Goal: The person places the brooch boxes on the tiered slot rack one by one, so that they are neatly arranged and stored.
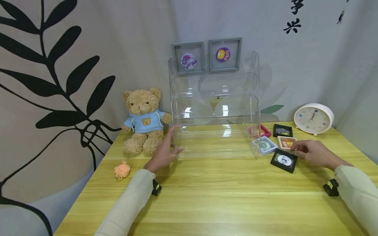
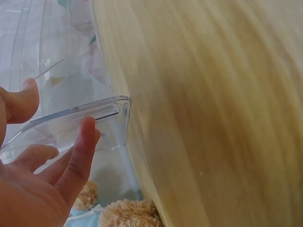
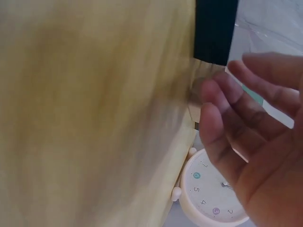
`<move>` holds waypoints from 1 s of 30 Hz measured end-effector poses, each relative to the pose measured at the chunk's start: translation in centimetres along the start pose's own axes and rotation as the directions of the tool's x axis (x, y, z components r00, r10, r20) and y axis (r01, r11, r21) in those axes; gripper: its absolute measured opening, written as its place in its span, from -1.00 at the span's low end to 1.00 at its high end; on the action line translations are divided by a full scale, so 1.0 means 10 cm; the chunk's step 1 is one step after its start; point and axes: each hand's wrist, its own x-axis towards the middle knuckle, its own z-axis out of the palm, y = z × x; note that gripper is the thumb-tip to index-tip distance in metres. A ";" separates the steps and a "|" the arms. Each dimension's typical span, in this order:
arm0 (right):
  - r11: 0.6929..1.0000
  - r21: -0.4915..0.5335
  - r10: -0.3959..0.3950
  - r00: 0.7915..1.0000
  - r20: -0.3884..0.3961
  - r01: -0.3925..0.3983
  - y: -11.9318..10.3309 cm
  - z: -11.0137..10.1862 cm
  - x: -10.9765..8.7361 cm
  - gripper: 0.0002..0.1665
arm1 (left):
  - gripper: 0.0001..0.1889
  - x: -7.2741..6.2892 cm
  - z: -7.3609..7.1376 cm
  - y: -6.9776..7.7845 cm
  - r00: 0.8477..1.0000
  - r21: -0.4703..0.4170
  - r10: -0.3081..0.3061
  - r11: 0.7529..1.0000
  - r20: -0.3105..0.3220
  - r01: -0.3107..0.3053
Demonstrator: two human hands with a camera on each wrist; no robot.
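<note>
A clear plastic tiered rack (image 1: 214,154) stands upright mid-table. My left hand (image 1: 165,150) is at its left side panel (image 2: 75,113), fingers extended along the outside and the thumb on the other side. Over at the right, the fingertips of my right hand (image 1: 314,153) are right at the edge of a beige frame (image 1: 280,141) with an orange picture, which lies flat. Its fingers are loosely bent. Close around lie a black frame (image 1: 276,160) with a round badge, a pale blue frame (image 1: 273,148), a red frame (image 1: 267,132) and another black frame (image 1: 279,126).
Two grey frames (image 1: 224,68) with round badges stand on the rack's top tier. A teddy bear (image 1: 144,119) in a blue hoodie sits left of the rack, with an orange yarn ball (image 1: 122,170) before it. A white clock (image 1: 314,118) stands at the back right.
</note>
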 end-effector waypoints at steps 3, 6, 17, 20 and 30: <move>1.000 -0.012 0.000 0.999 0.035 0.000 0.00 0.04 0.01 -0.91 | -0.01 -0.01 0.01 0.00 1.000 0.002 0.000 1.000 -0.012 0.000; 1.000 -0.028 0.006 0.998 0.060 -0.004 -0.01 0.08 0.00 -0.90 | -0.01 -0.01 0.02 -0.01 1.000 -0.004 0.005 1.000 -0.011 -0.005; 0.993 -0.101 0.080 0.990 0.116 -0.069 -0.16 0.02 0.07 -0.80 | 0.00 -0.01 0.04 -0.01 1.000 -0.001 0.004 1.000 -0.021 -0.004; 0.989 -0.124 0.087 0.993 0.076 -0.078 -0.19 0.00 0.03 -0.76 | 0.00 -0.01 0.05 0.00 1.000 -0.012 0.004 1.000 -0.006 -0.004; 0.950 0.266 0.187 0.980 -0.073 -0.162 -0.40 -0.05 -0.07 -0.65 | 0.00 -0.03 0.02 -0.01 1.000 -0.034 -0.009 0.999 -0.001 0.009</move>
